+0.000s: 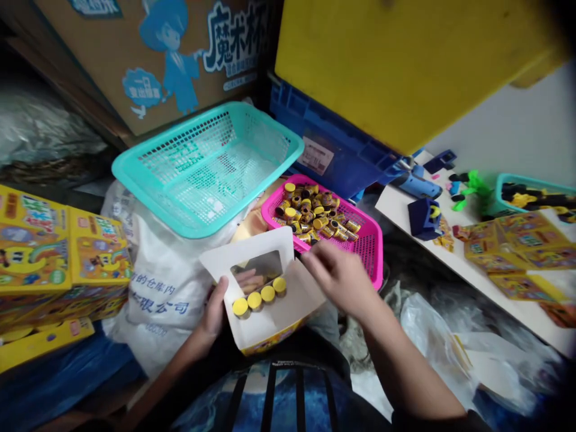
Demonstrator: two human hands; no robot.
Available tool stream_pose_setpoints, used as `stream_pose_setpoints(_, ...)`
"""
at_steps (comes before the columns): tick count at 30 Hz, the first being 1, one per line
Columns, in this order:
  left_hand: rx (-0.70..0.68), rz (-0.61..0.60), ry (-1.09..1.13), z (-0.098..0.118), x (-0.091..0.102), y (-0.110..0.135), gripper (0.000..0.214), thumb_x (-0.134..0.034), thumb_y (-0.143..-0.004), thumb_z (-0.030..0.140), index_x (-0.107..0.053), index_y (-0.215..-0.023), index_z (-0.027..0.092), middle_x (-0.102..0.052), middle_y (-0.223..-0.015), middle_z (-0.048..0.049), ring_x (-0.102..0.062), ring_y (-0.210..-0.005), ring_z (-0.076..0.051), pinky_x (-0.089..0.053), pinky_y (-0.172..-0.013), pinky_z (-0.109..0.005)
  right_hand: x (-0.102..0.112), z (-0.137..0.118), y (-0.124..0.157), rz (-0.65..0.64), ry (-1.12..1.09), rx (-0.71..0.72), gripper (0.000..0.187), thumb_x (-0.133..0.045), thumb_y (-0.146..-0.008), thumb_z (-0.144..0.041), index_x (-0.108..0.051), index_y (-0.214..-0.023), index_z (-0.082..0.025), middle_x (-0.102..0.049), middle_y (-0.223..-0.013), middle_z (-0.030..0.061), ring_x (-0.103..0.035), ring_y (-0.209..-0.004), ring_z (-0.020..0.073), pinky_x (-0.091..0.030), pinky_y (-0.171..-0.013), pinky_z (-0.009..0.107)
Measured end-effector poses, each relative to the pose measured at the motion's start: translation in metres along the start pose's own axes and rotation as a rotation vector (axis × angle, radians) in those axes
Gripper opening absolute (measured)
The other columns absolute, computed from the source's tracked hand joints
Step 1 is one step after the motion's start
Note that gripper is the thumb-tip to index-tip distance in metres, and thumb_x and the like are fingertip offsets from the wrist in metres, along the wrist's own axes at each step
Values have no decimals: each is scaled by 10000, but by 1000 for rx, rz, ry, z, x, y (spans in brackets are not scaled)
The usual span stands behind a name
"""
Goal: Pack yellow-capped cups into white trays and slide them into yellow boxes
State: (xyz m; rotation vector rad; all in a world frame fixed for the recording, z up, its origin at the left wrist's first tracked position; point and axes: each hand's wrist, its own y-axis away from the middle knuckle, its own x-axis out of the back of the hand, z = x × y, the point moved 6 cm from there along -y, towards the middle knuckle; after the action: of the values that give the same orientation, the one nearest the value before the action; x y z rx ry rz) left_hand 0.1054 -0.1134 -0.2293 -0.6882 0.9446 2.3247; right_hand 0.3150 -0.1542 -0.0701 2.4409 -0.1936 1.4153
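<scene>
Carton [299, 288], white inside and open, over the lap, grasped at its left side in the grip of the left hand [216, 309], with thumb at the edge and fingers visible through the window. Inside, row of four yellow-capped tubs [254, 301] along the windowed wall. Right hand [335, 273] curled between carton and pink basket [377, 264]; grip contents impossible to tell. In that basket, loose heap of similar tubs [320, 222]. Beyond, turquoise basket [193, 231] on white sack [157, 282].
</scene>
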Motion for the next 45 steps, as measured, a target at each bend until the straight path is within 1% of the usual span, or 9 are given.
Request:
stream_pose_setpoints(2,-11,17,5,5,4,-1,824,-699,-765,744,-701,-1293,112,-741,-1255,-233,-656,-1247,-444,-528,-1047,-570,19,29,-27,120,112,-118,305,-430,-1048,-410,-633,-945,-207,-728,-866,82,-689,-799,229,-502,-728,317)
stream_pose_setpoints(7,-42,19,-5,11,5,1,785,-728,-751,732,-733,-1215,99,-751,-1222,-242,-643,-1267,-444,-509,-1078,-556,14,85,-101,72,330,-132,385,-626,-820,-71,-661,-1196,-145,-619,-1348,218,-595,-1223,335,-481,-969,418)
stream_pose_setpoints(11,-46,15,-18,10,2,4,810,-717,-744,751,-723,-1245,115,-755,-1222,-232,-650,-1258,-442,-525,-1059,-556,15,97,-102,71,282,-99,279,-642,-819,-97,-681,-1092,-138,-677,-1179,185,-657,-1069,293,-503,-907,380)
stream_pose_setpoints(17,-59,49,-44,7,7,-1,760,-706,-747,751,-754,-1179,128,-762,-1220,-210,-631,-1287,-439,-528,-1056,-562,35,35,-14,8,-231,272,363,-614,-854,-249,-609,-1217,-229,-706,-982,41,-638,-835,211,-503,-747,332)
stream_pose_setpoints(22,-70,24,-101,6,2,-1,713,-684,-786,723,-770,-1139,109,-765,-1206,-215,-631,-1286,-438,-524,-1055,-558,-11,-22,22,-159,358,590,182,-628,-853,-118,-720,-997,-181,-704,-1087,135,-579,-1002,285,-405,-826,389)
stream_pose_setpoints(28,-68,24,-96,3,-3,6,762,-709,-747,750,-772,-1115,85,-774,-1158,-238,-689,-1186,-453,-552,-999,-561,-41,-25,9,-174,573,631,134,-643,-933,-234,-746,-975,-158,-670,-1168,173,-553,-1073,318,-407,-826,410)
stream_pose_setpoints(34,-63,86,-52,2,9,7,691,-736,-736,731,-783,-1045,115,-790,-1119,-217,-674,-1221,-439,-551,-1018,-548,25,15,-43,93,262,221,273,-459,-1041,-275,-702,-963,-180,-716,-958,95,-634,-914,220,-451,-819,321)
stream_pose_setpoints(40,-73,41,-40,7,8,5,697,-716,-774,709,-768,-1128,111,-783,-1149,-211,-667,-1237,-429,-537,-1047,-536,-8,35,-133,6,193,8,327,-631,-974,-323,-646,-1228,-117,-723,-1206,191,-682,-1056,274,-485,-895,341)
stream_pose_setpoints(45,-104,59,-2,10,10,7,760,-718,-753,735,-748,-1174,104,-777,-1166,-218,-660,-1248,-428,-557,-1021,-527,12,29,-107,69,66,46,350,-585,-942,-247,-583,-1264,-111,-732,-1118,136,-695,-1003,245,-522,-879,360)
